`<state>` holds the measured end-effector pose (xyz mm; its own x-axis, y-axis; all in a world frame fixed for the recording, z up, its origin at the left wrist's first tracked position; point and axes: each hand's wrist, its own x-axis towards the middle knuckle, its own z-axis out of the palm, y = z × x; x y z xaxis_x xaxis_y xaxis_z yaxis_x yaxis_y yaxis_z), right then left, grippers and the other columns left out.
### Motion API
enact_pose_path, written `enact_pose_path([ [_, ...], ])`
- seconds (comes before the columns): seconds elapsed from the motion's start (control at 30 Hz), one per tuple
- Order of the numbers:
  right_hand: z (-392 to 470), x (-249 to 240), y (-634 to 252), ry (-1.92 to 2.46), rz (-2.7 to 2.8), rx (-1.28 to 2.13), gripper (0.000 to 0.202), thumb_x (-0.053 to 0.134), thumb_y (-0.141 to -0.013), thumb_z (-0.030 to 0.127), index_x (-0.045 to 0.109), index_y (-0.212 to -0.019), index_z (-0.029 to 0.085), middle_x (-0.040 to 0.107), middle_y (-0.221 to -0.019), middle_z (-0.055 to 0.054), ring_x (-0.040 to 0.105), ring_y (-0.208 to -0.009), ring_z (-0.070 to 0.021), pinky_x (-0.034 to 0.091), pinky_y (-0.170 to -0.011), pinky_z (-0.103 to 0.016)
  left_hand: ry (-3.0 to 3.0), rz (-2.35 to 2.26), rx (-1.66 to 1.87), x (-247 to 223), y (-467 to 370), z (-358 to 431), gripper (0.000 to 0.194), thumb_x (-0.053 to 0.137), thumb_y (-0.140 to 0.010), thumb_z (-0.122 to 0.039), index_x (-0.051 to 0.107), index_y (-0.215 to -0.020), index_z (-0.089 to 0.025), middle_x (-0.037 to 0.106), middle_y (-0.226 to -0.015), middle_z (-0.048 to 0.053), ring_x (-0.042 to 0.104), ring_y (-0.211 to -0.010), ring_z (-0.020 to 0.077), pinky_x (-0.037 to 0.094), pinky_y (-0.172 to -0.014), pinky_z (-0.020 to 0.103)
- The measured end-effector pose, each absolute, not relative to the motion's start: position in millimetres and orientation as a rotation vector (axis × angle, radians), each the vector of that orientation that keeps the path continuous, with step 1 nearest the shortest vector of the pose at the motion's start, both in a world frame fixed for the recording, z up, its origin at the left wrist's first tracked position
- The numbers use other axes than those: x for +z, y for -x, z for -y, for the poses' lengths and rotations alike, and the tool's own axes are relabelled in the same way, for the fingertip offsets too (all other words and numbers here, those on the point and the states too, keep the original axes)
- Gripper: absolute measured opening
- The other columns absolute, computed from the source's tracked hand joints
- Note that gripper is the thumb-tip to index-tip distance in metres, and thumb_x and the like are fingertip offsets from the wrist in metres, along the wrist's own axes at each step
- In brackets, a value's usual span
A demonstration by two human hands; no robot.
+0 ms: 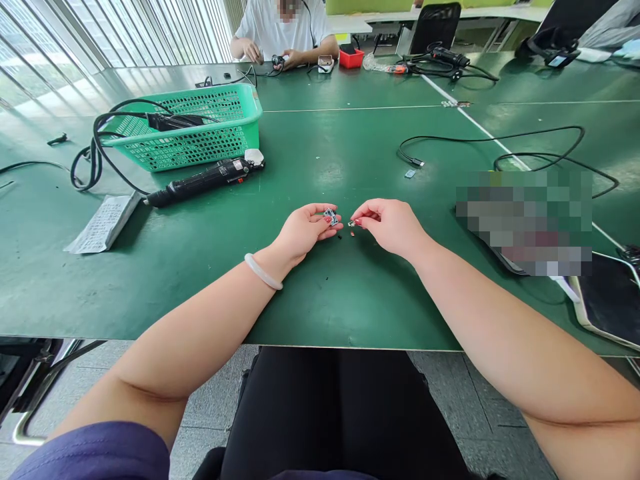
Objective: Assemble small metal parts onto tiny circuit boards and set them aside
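Note:
My left hand point(310, 230), with a pale bangle at the wrist, grips a small grey-and-white frame-like part point(331, 217) between thumb and fingers. Just to its right, my right hand point(387, 223) pinches a tiny light-coloured piece point(351, 224) at its fingertips, too small to make out exactly. The two hands are close together but apart, a little above the green table point(300, 300). A tiny orange bit point(353, 234) lies below the right fingertips, and small dark specks are near the left fingers.
A green basket point(200, 140) holds a black cabled device; a black electric screwdriver point(205, 183) lies before it. A folded paper point(103, 223) is at left. On the right are a black cable point(480, 138), a blurred flat object point(523, 223) and a phone point(613, 293). Another person point(285, 33) sits opposite.

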<state>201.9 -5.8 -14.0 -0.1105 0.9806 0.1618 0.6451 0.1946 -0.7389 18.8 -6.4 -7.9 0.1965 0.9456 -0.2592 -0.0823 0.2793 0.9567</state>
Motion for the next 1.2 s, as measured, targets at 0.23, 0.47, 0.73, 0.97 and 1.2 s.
enact_pose_path([
  [0.23,6,-16,-202,1.472,1.805,0.716,0.016,0.061,-0.079,0.016,0.076,-0.085,0.022,0.074,-0.077,-0.002,0.068,-0.074,-0.0175,0.054,-0.081,-0.038,-1.013,-1.119,0.948,-10,-18,5,0.011,0.056,-0.091,-0.010,0.062,-0.100,-0.013,0.073,-0.090,0.006,0.070,-0.079,0.0096,0.055,-0.084,0.027],
  [0.47,6,-14,-202,1.526,1.787,0.669,0.016,0.061,-0.081,0.021,0.077,-0.078,0.022,0.073,-0.073,-0.003,0.066,-0.068,-0.0173,0.054,-0.073,-0.037,-1.026,-1.115,0.954,-11,-19,5,0.009,0.058,-0.091,-0.012,0.062,-0.099,-0.013,0.073,-0.089,0.005,0.070,-0.076,0.0091,0.055,-0.083,0.027],
  [0.73,-2,-26,-209,1.691,2.021,0.409,0.026,0.055,-0.083,0.013,0.078,-0.081,0.023,0.073,-0.093,-0.006,0.063,-0.083,-0.0211,0.048,-0.075,-0.038,-1.041,-1.126,0.964,-11,-18,6,0.011,0.055,-0.092,-0.010,0.061,-0.100,-0.014,0.073,-0.097,0.007,0.069,-0.073,0.0081,0.055,-0.081,0.026],
  [0.97,-3,-33,-195,1.503,2.170,0.322,0.014,0.065,-0.083,0.028,0.077,-0.089,0.023,0.070,-0.091,-0.006,0.058,-0.094,-0.0245,0.046,-0.080,-0.039,-1.043,-1.134,0.983,-13,-18,4,0.011,0.059,-0.089,-0.009,0.061,-0.099,-0.014,0.073,-0.093,0.005,0.067,-0.072,0.0072,0.054,-0.081,0.026],
  [1.2,-5,-35,-189,1.476,2.250,0.295,0.016,0.055,-0.086,0.017,0.070,-0.080,0.020,0.068,-0.090,-0.007,0.058,-0.090,-0.0227,0.044,-0.079,-0.036,-1.058,-1.129,0.967,-12,-18,6,0.014,0.061,-0.086,-0.005,0.062,-0.097,-0.013,0.072,-0.082,0.004,0.066,-0.072,0.0084,0.053,-0.082,0.027],
])
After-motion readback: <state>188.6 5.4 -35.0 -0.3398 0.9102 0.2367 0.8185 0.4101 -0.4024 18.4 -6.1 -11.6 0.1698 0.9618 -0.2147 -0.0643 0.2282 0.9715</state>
